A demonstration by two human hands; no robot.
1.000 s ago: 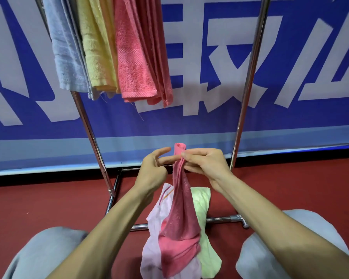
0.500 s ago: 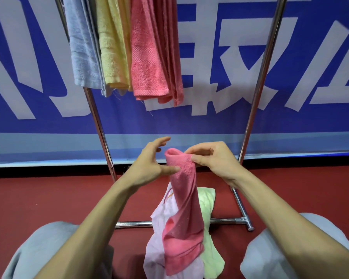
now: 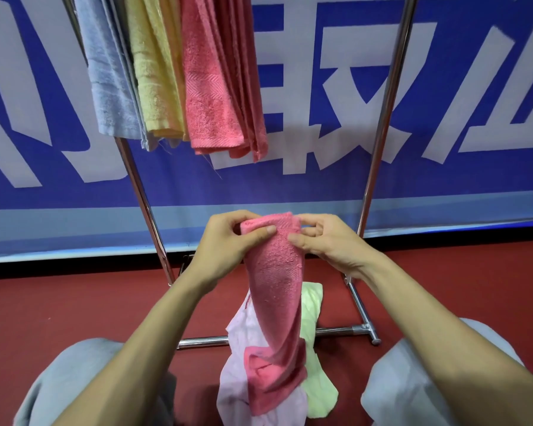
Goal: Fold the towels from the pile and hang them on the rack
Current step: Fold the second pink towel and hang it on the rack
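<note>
A pink towel (image 3: 276, 290) hangs twisted between my hands in front of the rack. My left hand (image 3: 228, 244) pinches its top left corner and my right hand (image 3: 326, 241) pinches the top right edge. Its lower end rests bunched on the pile below, where a pale lilac towel (image 3: 240, 376) and a light green towel (image 3: 314, 302) lie on the red floor. The metal rack (image 3: 379, 142) stands behind, with a blue towel (image 3: 108, 84), a yellow towel (image 3: 154, 75) and pink towels (image 3: 219, 87) hanging at its upper left.
My knees in grey trousers (image 3: 413, 379) flank the pile on both sides. The rack's base bar (image 3: 339, 331) runs across the floor behind the pile. A blue banner with white characters (image 3: 443, 87) covers the wall behind the rack.
Both hands have shifted from one pinch point to spread the towel's top edge apart, each now gripping a side. The view has tilted up slightly.
</note>
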